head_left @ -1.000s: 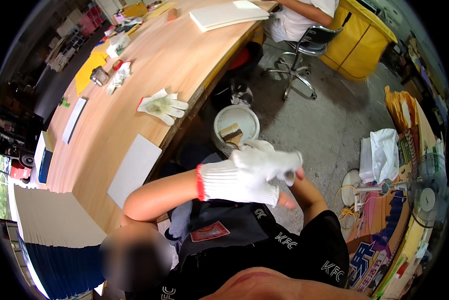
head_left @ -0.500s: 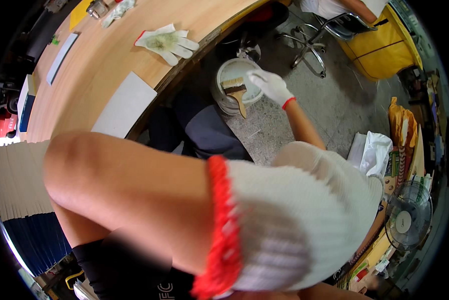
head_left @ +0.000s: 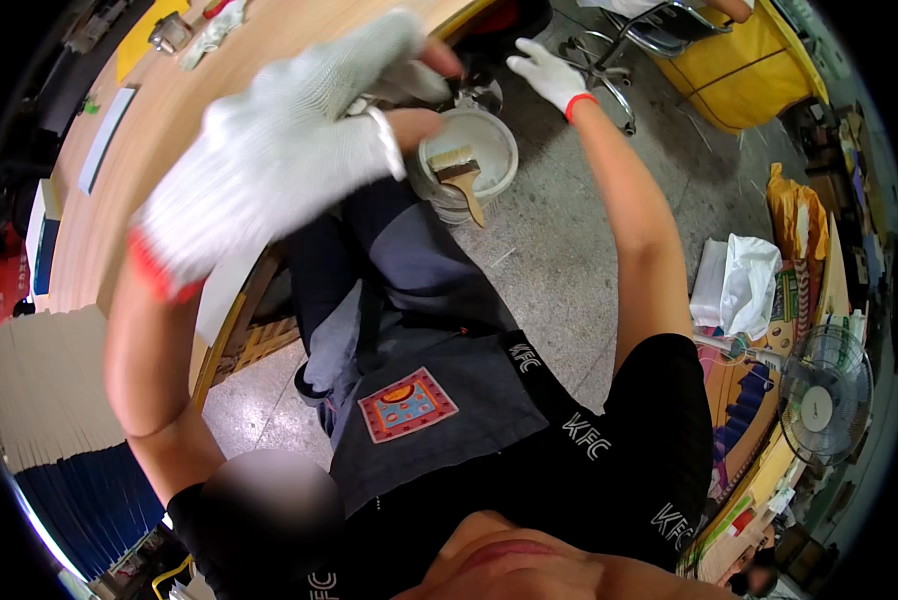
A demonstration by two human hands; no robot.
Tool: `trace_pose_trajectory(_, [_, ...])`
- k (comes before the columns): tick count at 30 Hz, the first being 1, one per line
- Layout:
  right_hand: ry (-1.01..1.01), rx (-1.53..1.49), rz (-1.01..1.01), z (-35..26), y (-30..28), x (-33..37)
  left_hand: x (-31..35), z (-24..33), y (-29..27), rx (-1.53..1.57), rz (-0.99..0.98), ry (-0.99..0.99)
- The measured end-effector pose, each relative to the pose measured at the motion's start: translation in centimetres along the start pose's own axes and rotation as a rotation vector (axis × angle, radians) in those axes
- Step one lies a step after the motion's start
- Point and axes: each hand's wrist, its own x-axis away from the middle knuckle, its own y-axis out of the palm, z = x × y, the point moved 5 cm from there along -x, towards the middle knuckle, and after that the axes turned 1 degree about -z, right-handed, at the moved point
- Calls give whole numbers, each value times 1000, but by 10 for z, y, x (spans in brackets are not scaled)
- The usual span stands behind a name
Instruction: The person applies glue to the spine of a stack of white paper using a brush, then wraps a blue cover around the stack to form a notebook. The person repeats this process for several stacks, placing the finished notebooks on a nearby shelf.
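Two gloved hands raised on either side of a bucket, with a brush across its rim.

At left, a stack of blue and cream boards (head_left: 54, 385) stands beside the desk (head_left: 169, 135), which carries a narrow pale strip (head_left: 106, 140) and a metal cup (head_left: 171, 35). The left hand (head_left: 294, 125) wears a white glove (head_left: 239, 180) with a red cuff; bare thumb and fingertips poke out, thumb and fingers apart, above the desk's edge. Next comes the bucket (head_left: 515, 152), the brush (head_left: 462, 178) lying with its bristles inside and handle over the rim. The right hand (head_left: 549, 78), in a matching glove (head_left: 561, 88), has fingers extended, thumb apart, near a chair (head_left: 681, 28). Farther right are a white bag (head_left: 749, 285) and a fan (head_left: 824, 405).
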Motion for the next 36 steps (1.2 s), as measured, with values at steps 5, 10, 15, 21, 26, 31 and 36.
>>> trace_pose_trajectory(5, [-95, -362, -19, -96, -55, 21, 10, -157, 13, -676, 64, -276])
trace_pose_trajectory(10, [-58, -134, -79, -84, -56, 46, 2, -223, 63, -817, 22, -290])
trace_pose_trajectory(15, [-217, 25, -81, -95, -73, 104, -28, -253, 60, -706, -7, -287])
trace_pose_trajectory(21, [-116, 184, -24, -117, -83, 123, -40, -297, 44, -816, -7, -512])
trace_pose_trajectory(26, [-95, 250, -22, -136, -99, 141, -47, -294, 43, -813, -94, -630])
trace_pose_trajectory(31, [-44, 261, -118, -108, -92, 146, -59, -312, 58, -840, -69, -537])
trace_pose_trajectory(36, [-126, 234, -168, -95, -78, 152, -54, -336, 26, -900, 118, -196])
